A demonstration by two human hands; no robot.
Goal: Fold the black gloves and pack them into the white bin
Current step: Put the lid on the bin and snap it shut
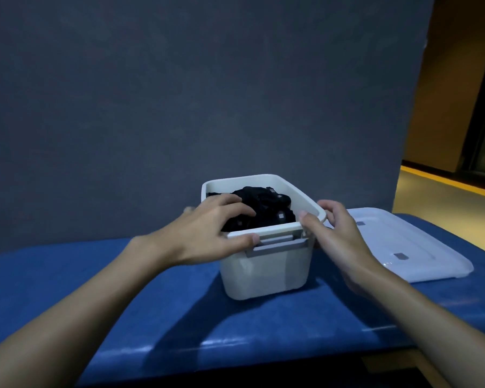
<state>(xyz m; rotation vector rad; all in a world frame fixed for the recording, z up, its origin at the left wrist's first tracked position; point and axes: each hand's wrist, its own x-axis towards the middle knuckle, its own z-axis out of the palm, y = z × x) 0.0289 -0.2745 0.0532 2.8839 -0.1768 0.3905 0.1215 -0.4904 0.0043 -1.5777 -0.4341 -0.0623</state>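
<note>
A white bin (266,271) with a grey handle stands on the blue table, in the middle of the view. Inside it lie black gloves (266,205) in a bunched heap with small white tags showing. My left hand (216,228) rests over the bin's near left corner, fingers spread on the gloves, thumb on the front rim. My right hand (336,228) grips the bin's near right corner, thumb on the rim and fingers around the outside.
A white lid (403,245) lies flat on the blue table (123,303) to the right of the bin. A dark grey wall stands right behind the bin. The table's front edge runs close to me.
</note>
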